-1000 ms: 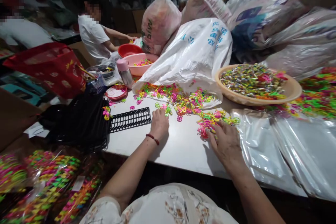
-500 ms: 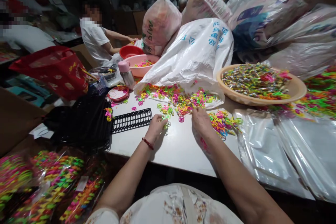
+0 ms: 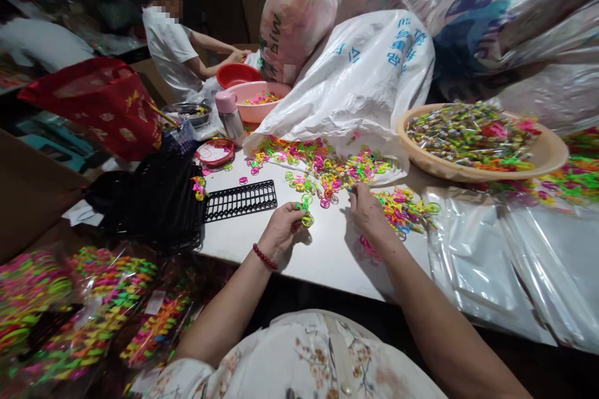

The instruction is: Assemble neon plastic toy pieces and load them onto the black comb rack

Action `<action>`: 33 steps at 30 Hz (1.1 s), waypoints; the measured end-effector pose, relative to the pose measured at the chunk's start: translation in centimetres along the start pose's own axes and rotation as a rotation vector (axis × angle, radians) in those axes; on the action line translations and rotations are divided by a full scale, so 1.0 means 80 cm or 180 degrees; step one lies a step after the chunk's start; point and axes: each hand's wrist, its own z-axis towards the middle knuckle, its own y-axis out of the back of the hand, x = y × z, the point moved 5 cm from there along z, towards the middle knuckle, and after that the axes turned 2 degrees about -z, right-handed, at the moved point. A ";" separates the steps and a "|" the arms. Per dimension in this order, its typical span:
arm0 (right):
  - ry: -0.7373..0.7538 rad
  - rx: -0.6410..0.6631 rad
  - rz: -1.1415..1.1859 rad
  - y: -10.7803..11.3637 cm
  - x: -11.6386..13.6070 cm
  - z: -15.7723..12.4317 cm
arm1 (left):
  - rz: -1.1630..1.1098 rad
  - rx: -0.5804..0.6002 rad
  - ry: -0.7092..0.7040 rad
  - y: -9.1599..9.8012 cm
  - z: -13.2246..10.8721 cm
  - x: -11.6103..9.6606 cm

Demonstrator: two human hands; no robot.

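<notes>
My left hand [image 3: 282, 229] is curled above the white table [image 3: 322, 255], pinching small green and yellow plastic rings [image 3: 305, 213]. My right hand [image 3: 367, 209] reaches forward with fingers bent into a heap of bright plastic rings [image 3: 327, 165] that spills from a white sack [image 3: 360, 87]; what its fingertips hold is hidden. A black slotted rack [image 3: 241, 200] lies just left of my left hand. More rings [image 3: 405, 209] lie right of my right hand.
A tan basin [image 3: 482, 162] of packed rings stands at the right, clear plastic bags [image 3: 515, 262] below it. Stuffed sacks [image 3: 294, 19] rise behind. A black basket [image 3: 159, 199], red bag [image 3: 98, 106], pink bottle [image 3: 230, 115] and bowls [image 3: 257, 103] are left; a person in white [image 3: 171, 53] works behind.
My right hand left the ring pile at right and moved left and forward to the main heap. My left hand drew back toward me, lifting a few rings.
</notes>
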 end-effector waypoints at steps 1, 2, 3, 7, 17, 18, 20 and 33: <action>-0.0173 0.0146 0.0501 -0.002 0.000 -0.010 | 0.0027 -0.0004 -0.0011 0.000 -0.001 0.002; -0.0341 0.0315 0.1042 -0.006 0.001 -0.021 | 0.0073 -0.0030 -0.0051 0.000 -0.001 0.003; -0.0493 0.0492 0.1578 -0.012 0.002 -0.032 | 0.0137 -0.0069 -0.0112 -0.001 -0.002 0.005; -0.0853 0.0921 0.2827 -0.029 0.008 -0.070 | 0.0299 -0.0197 -0.0446 -0.003 -0.003 0.007; -0.0344 0.0541 0.1742 -0.009 0.033 -0.100 | 0.0245 0.0027 -0.0365 -0.013 -0.010 0.018; -0.0208 0.0493 0.1642 -0.008 0.036 -0.101 | 0.0199 0.0012 -0.0370 -0.014 -0.012 0.018; 0.0028 0.0430 0.1516 -0.007 0.042 -0.104 | 0.0177 -0.0045 -0.0381 -0.016 -0.014 0.021; 0.0482 0.0116 0.0966 -0.012 0.049 -0.119 | -0.0133 -0.0411 -0.0074 -0.013 -0.011 0.043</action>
